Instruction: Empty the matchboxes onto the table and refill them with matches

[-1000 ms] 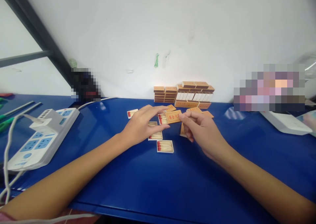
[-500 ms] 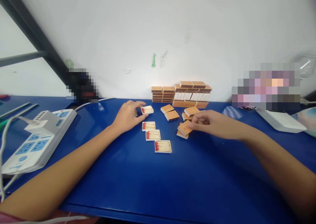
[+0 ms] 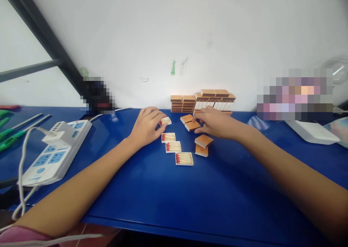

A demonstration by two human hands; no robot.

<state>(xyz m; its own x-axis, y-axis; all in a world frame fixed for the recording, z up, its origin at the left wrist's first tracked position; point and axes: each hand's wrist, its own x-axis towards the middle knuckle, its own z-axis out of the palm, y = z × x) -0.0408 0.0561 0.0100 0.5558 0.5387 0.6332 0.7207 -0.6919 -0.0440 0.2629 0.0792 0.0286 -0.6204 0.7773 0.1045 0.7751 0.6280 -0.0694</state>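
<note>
My left hand (image 3: 148, 125) rests palm down at the far middle of the blue table, fingers spread over a white matchbox tray (image 3: 165, 121) of red-tipped matches. In front of it, three more filled trays form a slanting line, the nearest one (image 3: 184, 159) closest to me. My right hand (image 3: 210, 122) reaches across, with thumb and forefinger around the right end of an orange matchbox (image 3: 191, 126). Another orange matchbox (image 3: 186, 118) lies against that one. Two loosely overlapping matchboxes (image 3: 203, 141) lie below my right hand. Whatever is behind that hand is hidden.
Stacked matchboxes (image 3: 182, 103) stand along the white wall, with a higher stack (image 3: 214, 93) beside them. A white power strip (image 3: 58, 154) with a plug and cable occupies the left. Green-handled tools (image 3: 12, 141) lie beyond it. A white device (image 3: 312, 131) sits at right.
My right hand has let go of the orange matchbox on the near pile and moved away from me and left, to another matchbox. My left hand has slid slightly further over the tray.
</note>
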